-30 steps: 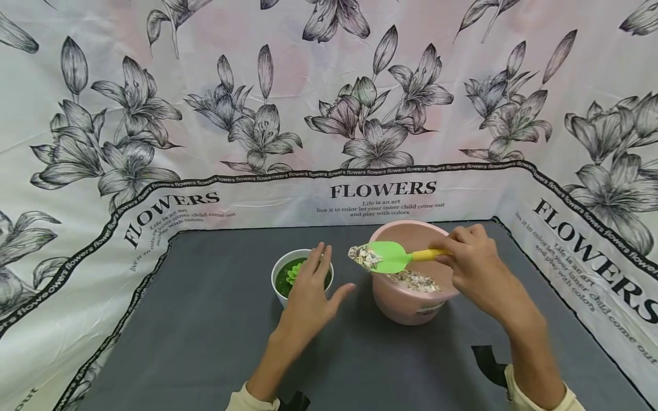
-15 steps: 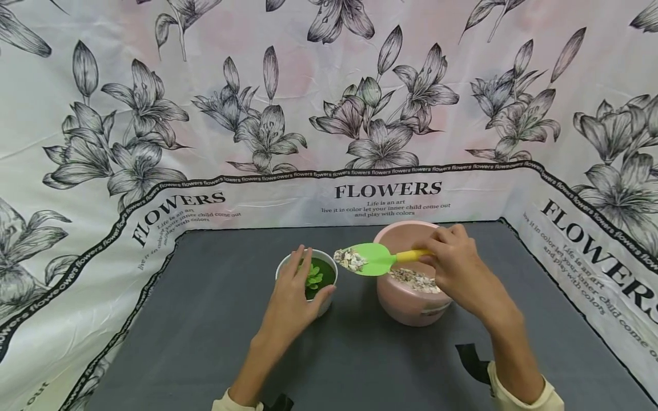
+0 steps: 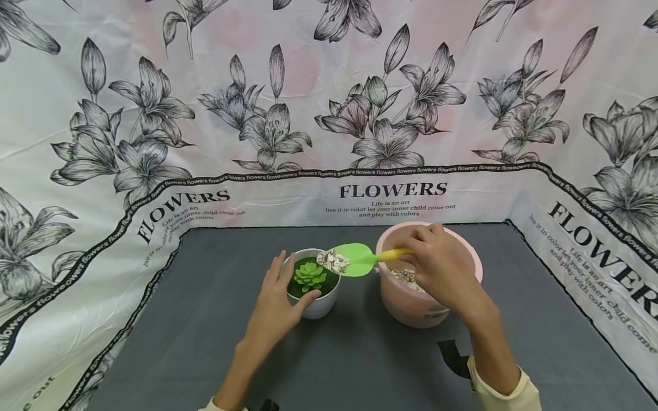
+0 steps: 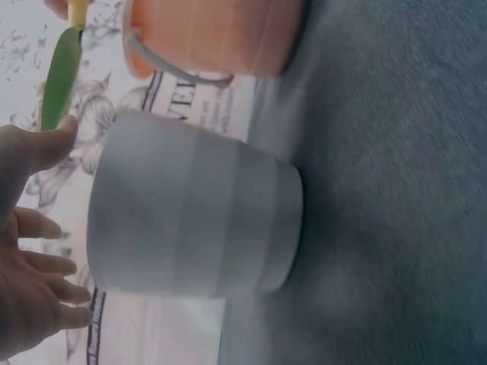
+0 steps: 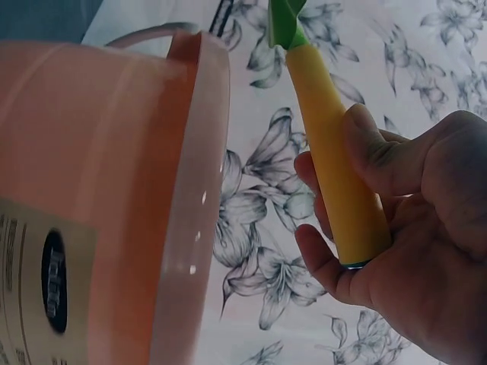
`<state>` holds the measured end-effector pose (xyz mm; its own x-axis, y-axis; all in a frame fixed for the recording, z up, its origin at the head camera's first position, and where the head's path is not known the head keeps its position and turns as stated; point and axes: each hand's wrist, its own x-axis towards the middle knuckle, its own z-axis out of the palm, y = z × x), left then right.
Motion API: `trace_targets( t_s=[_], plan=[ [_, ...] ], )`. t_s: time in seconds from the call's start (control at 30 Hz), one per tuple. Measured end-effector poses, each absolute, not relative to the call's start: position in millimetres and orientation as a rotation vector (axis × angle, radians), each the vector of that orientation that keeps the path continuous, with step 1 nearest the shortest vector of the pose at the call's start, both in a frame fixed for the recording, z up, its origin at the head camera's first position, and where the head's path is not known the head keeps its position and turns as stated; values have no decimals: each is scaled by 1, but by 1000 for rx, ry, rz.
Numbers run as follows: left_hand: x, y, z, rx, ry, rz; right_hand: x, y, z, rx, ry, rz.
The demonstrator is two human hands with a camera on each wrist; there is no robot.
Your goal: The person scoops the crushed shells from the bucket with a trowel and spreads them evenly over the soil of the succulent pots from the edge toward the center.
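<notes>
My right hand [image 3: 443, 271] grips the yellow handle [image 5: 331, 144] of a small trowel with a green blade [image 3: 358, 260]. Whitish gravel [image 3: 332, 261] is heaped on the tip, which overlaps the right rim of a white plant pot [image 3: 320, 308]. In that pot sits a bright green succulent [image 3: 310, 275] on a dark green surface. My left hand [image 3: 271, 311] is spread at the pot's left and near side, thumb and fingers at rim height. The left wrist view shows the pot's ribbed wall [image 4: 205, 213] standing upright.
A pink bucket [image 3: 411, 308] holding more gravel [image 3: 407, 278] stands right of the pot, beneath my right hand. Its handle [image 4: 183, 72] hangs at the side facing the pot. Grey cloth [image 3: 205, 319] covers the table, and a flower-printed sheet [image 3: 288, 200] rises behind.
The loaded trowel has moved left from over the bucket to the pot's rim. My left hand has shifted left from over the plant to the pot's side, uncovering the succulent.
</notes>
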<state>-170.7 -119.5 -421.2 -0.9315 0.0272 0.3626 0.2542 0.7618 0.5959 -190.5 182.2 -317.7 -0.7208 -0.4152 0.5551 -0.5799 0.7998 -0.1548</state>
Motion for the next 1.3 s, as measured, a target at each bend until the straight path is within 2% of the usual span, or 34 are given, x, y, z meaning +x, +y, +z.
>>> trace_targets(
  t_s=[0.4,0.93,1.3],
  plan=[
    [-181,-145,-437,-108,-2710,-1258,-202,158,-324,837,-2507,429],
    [-197,-139,-452,-90,-2703,-1471,-214,120,-340,866,-2541,285],
    [-201,-144,-454,-88,-2667,-1559,-211,97,-331,862,-2518,50]
  ],
)
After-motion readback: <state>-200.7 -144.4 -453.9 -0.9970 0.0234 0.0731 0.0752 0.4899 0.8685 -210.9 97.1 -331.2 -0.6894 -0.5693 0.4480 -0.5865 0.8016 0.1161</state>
